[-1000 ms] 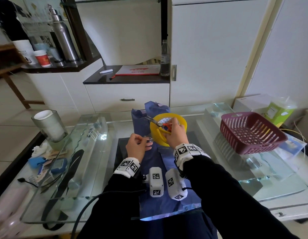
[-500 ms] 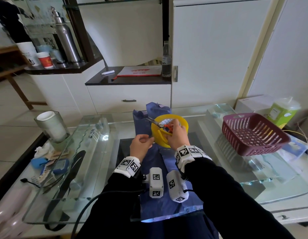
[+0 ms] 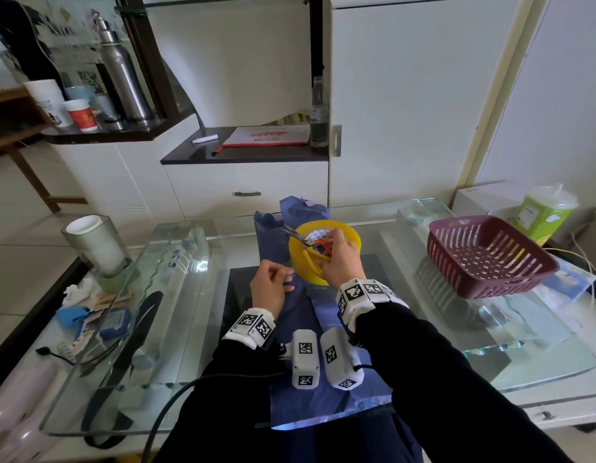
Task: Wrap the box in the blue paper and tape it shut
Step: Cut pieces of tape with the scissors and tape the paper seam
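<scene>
Glass table, white cupboards behind. Right hand clamped on scissors above tape roll; left hand curled, content unclear. Blue paper beneath the 2 wrists: probably light, limp, tearable; best pinched at edge.

The right hand covers the scissors' handles and the near side of the tape roll. What the left hand's curled fingers pinch, if anything, is too small to tell. The sleeves hide the paper's near part, and the box is hidden.
</scene>
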Motion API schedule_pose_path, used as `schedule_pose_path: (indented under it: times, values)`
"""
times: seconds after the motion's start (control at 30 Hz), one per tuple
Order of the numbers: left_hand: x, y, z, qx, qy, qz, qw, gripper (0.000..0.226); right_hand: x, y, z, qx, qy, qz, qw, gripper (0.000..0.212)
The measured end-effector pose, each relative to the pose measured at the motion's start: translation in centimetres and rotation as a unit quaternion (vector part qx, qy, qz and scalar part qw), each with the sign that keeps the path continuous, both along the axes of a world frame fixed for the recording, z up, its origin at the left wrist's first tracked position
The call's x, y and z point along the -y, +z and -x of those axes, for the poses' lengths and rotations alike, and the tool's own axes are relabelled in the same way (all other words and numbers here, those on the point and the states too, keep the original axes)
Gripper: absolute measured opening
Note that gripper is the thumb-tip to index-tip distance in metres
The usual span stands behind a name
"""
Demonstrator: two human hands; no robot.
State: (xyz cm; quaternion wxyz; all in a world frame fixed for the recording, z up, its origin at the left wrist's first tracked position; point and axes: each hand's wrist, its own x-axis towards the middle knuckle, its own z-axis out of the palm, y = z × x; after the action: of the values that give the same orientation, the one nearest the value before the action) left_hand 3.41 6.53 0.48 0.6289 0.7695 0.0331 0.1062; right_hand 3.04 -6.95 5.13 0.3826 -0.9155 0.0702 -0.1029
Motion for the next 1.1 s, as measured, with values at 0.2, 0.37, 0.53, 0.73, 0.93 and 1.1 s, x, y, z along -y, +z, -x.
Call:
schedule_pose_path:
  times: [0.2, 0.37, 0.53, 0.73, 0.93, 1.1]
  values:
    - [-0.9, -0.9, -0.2, 0.011, 0.062, 0.023, 0.998, 0.006, -1.0, -0.4, -0.1, -0.012, 0.017, 0.001, 1.0, 0.034]
    - [-0.9, -1.5, 0.1, 0.011, 0.096, 0.044, 0.994, 0.009, -1.0, -0.9, 0.2, -0.012, 0.025, 0.013, 1.0, 0.033]
    - [-0.6, -1.2, -0.1, -0.006, 0.065, 0.073, 0.995, 0.004, -0.1, -0.4, -0.4, -0.033, 0.018, 0.022, 0.999, 0.035]
    - [-0.8, 0.4, -1.4, -0.104, -0.003, 0.165, 0.981, 0.017, 0.9, 1.0, -0.9, -0.029, 0.027, 0.059, 0.997, 0.042]
    - [-1.4, 0.0, -1.8, -0.107, -0.025, 0.124, 0.986, 0.017, 2.3, 3.1, -1.2, -0.007, 0.063, 0.213, 0.975, 0.041]
    - [-0.9, -0.6, -2.0, -0.103, -0.028, 0.114, 0.988, 0.014, 3.6, 5.0, -1.3, -0.024, 0.108, 0.295, 0.949, 0.043]
